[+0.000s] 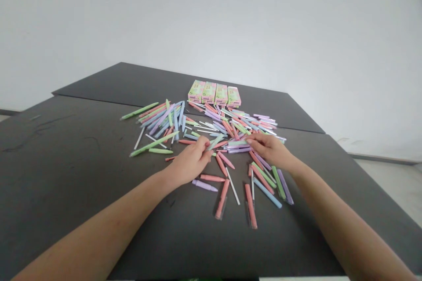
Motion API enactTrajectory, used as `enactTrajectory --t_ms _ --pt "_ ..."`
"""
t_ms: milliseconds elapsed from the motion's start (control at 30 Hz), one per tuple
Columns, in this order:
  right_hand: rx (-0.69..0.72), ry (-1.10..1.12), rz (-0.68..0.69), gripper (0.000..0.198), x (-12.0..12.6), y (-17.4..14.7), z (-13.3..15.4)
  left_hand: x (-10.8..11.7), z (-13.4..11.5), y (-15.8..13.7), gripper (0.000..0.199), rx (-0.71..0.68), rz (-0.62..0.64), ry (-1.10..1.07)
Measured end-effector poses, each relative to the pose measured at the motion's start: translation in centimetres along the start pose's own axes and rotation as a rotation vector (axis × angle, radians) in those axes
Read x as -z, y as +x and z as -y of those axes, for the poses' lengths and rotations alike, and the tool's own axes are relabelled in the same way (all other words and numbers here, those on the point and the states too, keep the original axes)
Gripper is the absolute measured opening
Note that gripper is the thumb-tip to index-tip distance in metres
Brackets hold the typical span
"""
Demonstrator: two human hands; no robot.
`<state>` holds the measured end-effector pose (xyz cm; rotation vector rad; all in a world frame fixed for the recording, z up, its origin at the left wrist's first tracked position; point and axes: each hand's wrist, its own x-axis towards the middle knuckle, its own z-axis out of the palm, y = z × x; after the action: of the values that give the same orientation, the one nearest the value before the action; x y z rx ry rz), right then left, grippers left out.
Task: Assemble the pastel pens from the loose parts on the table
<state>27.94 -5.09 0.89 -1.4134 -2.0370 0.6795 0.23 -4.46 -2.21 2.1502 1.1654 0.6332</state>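
Observation:
My left hand (193, 160) is closed, thumb against fingers, around a pale green pen part (216, 141) that points up and to the right. Just over the right side of the pile, my right hand (268, 148) pinches at the end of another pale green pen part (238, 143); its fingertips partly hide the contact. Purple pen parts (239, 150) lie right under it. Around both hands are scattered red, purple, blue and green barrels and caps, among them a red barrel (222, 199) and a white refill (232, 186).
At the back stand several pink-and-green boxes (209, 91) in a row. Whole-looking pens (161, 118) are heaped at the left. Loose parts, including a blue barrel (267, 193), lie near the front right. The dark table (66, 149) meets a second table behind at a seam.

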Motion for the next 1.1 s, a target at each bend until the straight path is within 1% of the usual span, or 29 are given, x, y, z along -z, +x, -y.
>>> enactTrajectory --t_ms 67,167,267,400,500,567,633,733,800,967,1033,1100 --pt "-0.050 0.133 -0.028 0.032 -0.3 0.1 -0.2 -0.2 0.1 0.0 0.009 0.021 0.008 -0.008" --pt "-0.144 0.366 -0.021 0.035 -0.7 -0.2 -0.4 -0.4 0.1 0.1 0.012 0.043 0.011 -0.026" --pt "-0.147 0.508 -0.031 0.032 -0.9 -0.7 -0.3 -0.6 0.4 0.3 0.014 0.040 -0.003 -0.059" --pt "-0.140 0.530 -0.130 0.030 -1.0 -1.2 -0.3 -0.8 0.8 0.4 0.018 0.006 -0.068 -0.056" --pt "-0.160 0.566 -0.200 0.031 -1.1 -1.2 -0.7 -0.8 0.5 0.2 0.018 -0.027 -0.127 -0.047" --pt "-0.174 0.574 -0.205 0.032 -1.2 -1.1 -1.1 -0.7 0.1 0.0 0.015 -0.043 -0.161 -0.065" --pt "-0.182 0.540 -0.179 0.034 -1.2 -1.1 -1.4 -0.7 -0.3 -0.2 0.013 -0.056 -0.181 -0.096" --pt "-0.172 0.456 -0.126 0.036 -1.4 -1.0 -1.3 -0.9 -0.4 -0.4 0.014 -0.071 -0.187 -0.167" --pt "-0.156 0.450 -0.116 0.034 -1.6 -1.0 -1.0 -1.1 -0.4 -0.4 0.014 -0.066 -0.189 -0.241" --pt "-0.141 0.511 -0.169 0.033 -2.1 -0.9 -0.9 -1.2 -0.6 -0.5 0.014 -0.070 -0.223 -0.430" --pt "-0.151 0.510 -0.205 0.034 -2.1 -0.9 -1.1 -1.0 -0.9 -0.6 0.012 -0.068 -0.216 -0.475" --pt "-0.164 0.509 -0.242 0.035 -2.1 -0.9 -1.3 -0.7 -1.3 -0.6 0.016 -0.044 -0.204 -0.522"
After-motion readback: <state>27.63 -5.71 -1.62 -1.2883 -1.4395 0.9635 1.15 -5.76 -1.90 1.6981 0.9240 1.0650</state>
